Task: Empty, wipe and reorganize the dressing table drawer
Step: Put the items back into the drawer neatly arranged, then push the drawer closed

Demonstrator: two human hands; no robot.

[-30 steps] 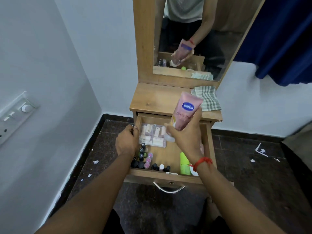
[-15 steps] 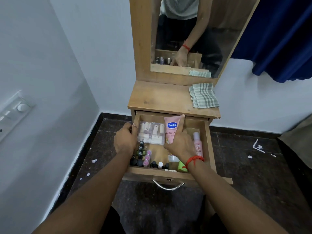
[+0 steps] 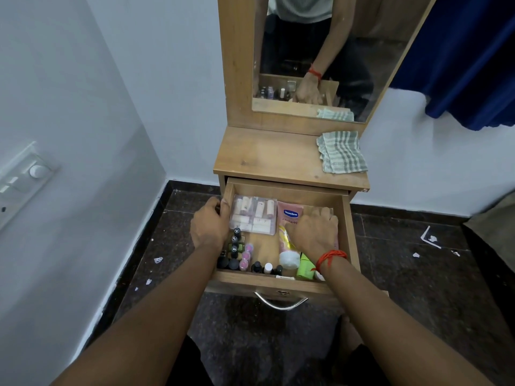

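Since the desk has its drawer well out, w/ the left hand curled over its left wall, a hard tug could drop it & spill everything. Cloth lies on the desk top, right side. Drawer holds: clear pouch of small bottles back left; pink tube flat beside it, under the right hand (fingers bent, grip can't be told); green tube at front; nail-polish bottles upright along left – a wrist knock could topple them.

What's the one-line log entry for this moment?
left hand holds drawer side | right hand over pink tube, hold unclear | cloth on dresser top
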